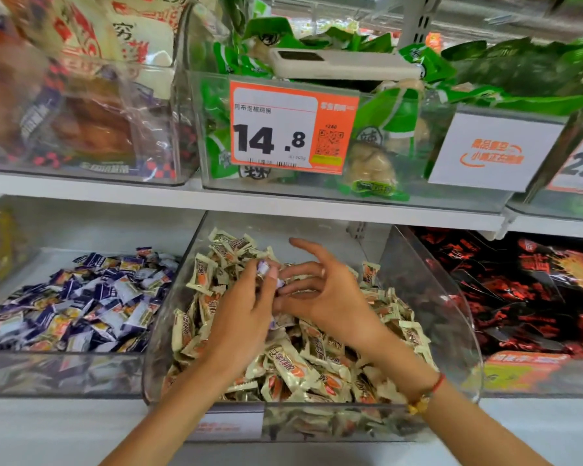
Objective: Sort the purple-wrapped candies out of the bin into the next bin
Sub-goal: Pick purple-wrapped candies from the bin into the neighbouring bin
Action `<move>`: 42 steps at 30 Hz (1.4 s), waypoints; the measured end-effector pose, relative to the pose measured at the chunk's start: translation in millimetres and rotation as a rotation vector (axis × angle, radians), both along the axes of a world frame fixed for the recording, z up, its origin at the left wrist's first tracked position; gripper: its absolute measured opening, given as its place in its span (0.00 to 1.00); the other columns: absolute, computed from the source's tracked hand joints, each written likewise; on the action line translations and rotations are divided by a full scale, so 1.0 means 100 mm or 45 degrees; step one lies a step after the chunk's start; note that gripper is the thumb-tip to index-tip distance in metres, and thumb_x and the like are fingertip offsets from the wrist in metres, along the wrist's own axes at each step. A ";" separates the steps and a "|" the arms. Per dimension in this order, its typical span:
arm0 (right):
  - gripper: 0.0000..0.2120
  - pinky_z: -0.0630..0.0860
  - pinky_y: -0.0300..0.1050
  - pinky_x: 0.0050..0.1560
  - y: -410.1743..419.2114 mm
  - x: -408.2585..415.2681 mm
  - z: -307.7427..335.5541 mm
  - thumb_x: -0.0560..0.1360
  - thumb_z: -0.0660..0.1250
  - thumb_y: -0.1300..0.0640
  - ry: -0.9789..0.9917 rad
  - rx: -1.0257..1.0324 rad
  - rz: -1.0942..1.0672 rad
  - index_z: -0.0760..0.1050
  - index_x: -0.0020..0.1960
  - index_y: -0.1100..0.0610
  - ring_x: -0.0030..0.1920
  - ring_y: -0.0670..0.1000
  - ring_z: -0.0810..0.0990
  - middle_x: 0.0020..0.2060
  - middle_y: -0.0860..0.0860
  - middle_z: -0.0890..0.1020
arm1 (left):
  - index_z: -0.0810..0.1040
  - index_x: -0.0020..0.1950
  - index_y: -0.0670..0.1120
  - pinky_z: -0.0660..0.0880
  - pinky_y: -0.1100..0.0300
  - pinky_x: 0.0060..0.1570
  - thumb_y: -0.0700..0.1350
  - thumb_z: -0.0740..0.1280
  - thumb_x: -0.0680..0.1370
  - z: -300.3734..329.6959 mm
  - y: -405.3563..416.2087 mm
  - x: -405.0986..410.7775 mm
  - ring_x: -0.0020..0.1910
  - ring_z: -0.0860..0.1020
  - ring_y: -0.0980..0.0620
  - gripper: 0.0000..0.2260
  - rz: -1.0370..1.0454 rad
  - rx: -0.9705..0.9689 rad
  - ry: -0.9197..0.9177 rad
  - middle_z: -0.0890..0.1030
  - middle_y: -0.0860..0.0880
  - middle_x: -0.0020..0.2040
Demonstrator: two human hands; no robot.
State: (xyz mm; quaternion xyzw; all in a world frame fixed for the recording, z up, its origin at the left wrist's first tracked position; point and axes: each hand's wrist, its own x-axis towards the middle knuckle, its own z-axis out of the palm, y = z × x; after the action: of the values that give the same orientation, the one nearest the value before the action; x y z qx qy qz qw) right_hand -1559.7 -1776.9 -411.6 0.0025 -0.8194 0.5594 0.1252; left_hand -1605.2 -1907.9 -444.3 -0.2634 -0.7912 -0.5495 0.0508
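Reaching into one clear bin (451,297) of cream-wrapped candies (293,361), two hands meet at center: left hand (246,307) pinches one purple-wrapped candy (263,268), right hand (323,290) fingers spread loosely. Purple candies' bin (64,375) lies at 9 o'clock.

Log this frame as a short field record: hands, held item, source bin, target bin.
left hand: grips purple-wrapped candies over the source bin
right hand: fingers spread, touching the left hand's candies
source bin: clear, holds cream-wrapped candies
target bin: to the left, holds a purple candy pile
shelf above: price tag reading 14.8
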 end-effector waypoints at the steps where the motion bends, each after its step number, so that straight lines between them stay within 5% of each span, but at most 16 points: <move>1: 0.33 0.81 0.40 0.47 0.10 0.02 0.07 0.67 0.76 0.69 -0.061 -0.023 0.040 0.70 0.66 0.50 0.45 0.48 0.84 0.47 0.49 0.84 | 0.72 0.57 0.50 0.72 0.64 0.27 0.54 0.54 0.81 0.02 -0.03 -0.03 0.28 0.76 0.61 0.12 0.037 -0.001 0.026 0.79 0.54 0.36; 4: 0.18 0.77 0.32 0.42 0.49 -0.06 0.25 0.72 0.72 0.67 -0.162 0.242 -0.034 0.76 0.57 0.52 0.43 0.46 0.83 0.46 0.53 0.84 | 0.71 0.60 0.49 0.62 0.65 0.21 0.53 0.54 0.82 0.01 -0.13 -0.13 0.20 0.67 0.59 0.13 0.124 -0.143 0.192 0.68 0.55 0.24; 7: 0.10 0.76 0.35 0.45 0.81 -0.42 0.14 0.76 0.66 0.67 -0.310 0.605 -0.094 0.78 0.52 0.54 0.46 0.50 0.82 0.49 0.59 0.84 | 0.73 0.59 0.50 0.68 0.65 0.26 0.54 0.53 0.81 -0.02 -0.17 -0.16 0.27 0.72 0.63 0.14 0.098 -0.367 0.356 0.70 0.57 0.34; 12: 0.16 0.71 0.47 0.65 0.88 -1.01 -0.26 0.79 0.61 0.62 -0.633 1.180 0.002 0.75 0.65 0.54 0.64 0.55 0.74 0.65 0.53 0.75 | 0.72 0.61 0.54 0.69 0.71 0.36 0.53 0.55 0.81 -0.06 -0.19 -0.15 0.39 0.73 0.65 0.12 0.056 -0.495 0.475 0.76 0.59 0.49; 16: 0.18 0.74 0.49 0.59 0.79 -1.14 -0.45 0.78 0.64 0.57 -0.768 1.326 0.002 0.70 0.68 0.57 0.61 0.58 0.76 0.64 0.57 0.75 | 0.71 0.63 0.54 0.72 0.67 0.41 0.54 0.53 0.81 -0.06 -0.19 -0.16 0.40 0.74 0.64 0.14 0.059 -0.448 0.472 0.76 0.60 0.50; 23: 0.13 0.75 0.44 0.55 0.86 -0.87 -0.14 0.76 0.68 0.58 -0.525 1.213 -0.060 0.78 0.60 0.54 0.53 0.52 0.79 0.56 0.52 0.80 | 0.71 0.63 0.52 0.69 0.71 0.36 0.57 0.51 0.81 -0.12 -0.20 -0.21 0.38 0.74 0.66 0.17 0.075 -0.439 0.449 0.76 0.59 0.47; 27: 0.08 0.74 0.37 0.42 0.72 -0.40 0.13 0.73 0.72 0.62 -0.213 0.535 -0.121 0.77 0.49 0.53 0.40 0.46 0.78 0.42 0.50 0.80 | 0.72 0.59 0.48 0.67 0.70 0.27 0.53 0.53 0.82 -0.05 -0.17 -0.16 0.27 0.71 0.66 0.13 0.093 -0.387 0.400 0.69 0.56 0.31; 34: 0.07 0.79 0.36 0.50 0.12 0.12 0.37 0.73 0.71 0.60 -0.171 -0.161 -0.003 0.81 0.51 0.57 0.45 0.48 0.84 0.45 0.54 0.85 | 0.65 0.68 0.53 0.66 0.61 0.24 0.61 0.50 0.80 0.18 -0.19 0.07 0.24 0.69 0.55 0.20 0.059 -0.216 0.384 0.70 0.52 0.27; 37: 0.10 0.79 0.35 0.48 -0.15 0.16 0.39 0.75 0.69 0.59 -0.151 -0.230 0.127 0.80 0.55 0.60 0.45 0.49 0.84 0.45 0.55 0.85 | 0.63 0.69 0.57 0.65 0.62 0.23 0.64 0.52 0.78 0.27 -0.37 0.17 0.22 0.71 0.57 0.22 0.136 -0.174 0.371 0.75 0.55 0.27; 39: 0.11 0.79 0.37 0.51 -0.30 0.12 0.39 0.77 0.67 0.58 -0.128 -0.220 0.226 0.80 0.57 0.58 0.47 0.49 0.84 0.47 0.54 0.85 | 0.69 0.63 0.56 0.61 0.65 0.22 0.62 0.54 0.77 0.37 -0.57 0.21 0.20 0.68 0.57 0.19 0.177 -0.142 0.347 0.73 0.59 0.23; 42: 0.13 0.75 0.38 0.61 -0.42 0.06 0.32 0.79 0.62 0.50 -0.109 0.009 0.390 0.78 0.61 0.50 0.57 0.43 0.80 0.55 0.46 0.83 | 0.72 0.52 0.57 0.68 0.65 0.26 0.60 0.56 0.75 0.48 -0.95 0.18 0.27 0.74 0.56 0.12 0.319 -0.098 0.378 0.75 0.56 0.26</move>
State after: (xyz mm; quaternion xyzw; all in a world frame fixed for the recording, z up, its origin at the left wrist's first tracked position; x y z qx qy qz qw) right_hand -1554.1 -1819.2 -380.0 0.1039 -0.8159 0.5687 0.0034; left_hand -1587.1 -2003.2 -396.3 -0.2428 -0.8221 -0.4634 0.2248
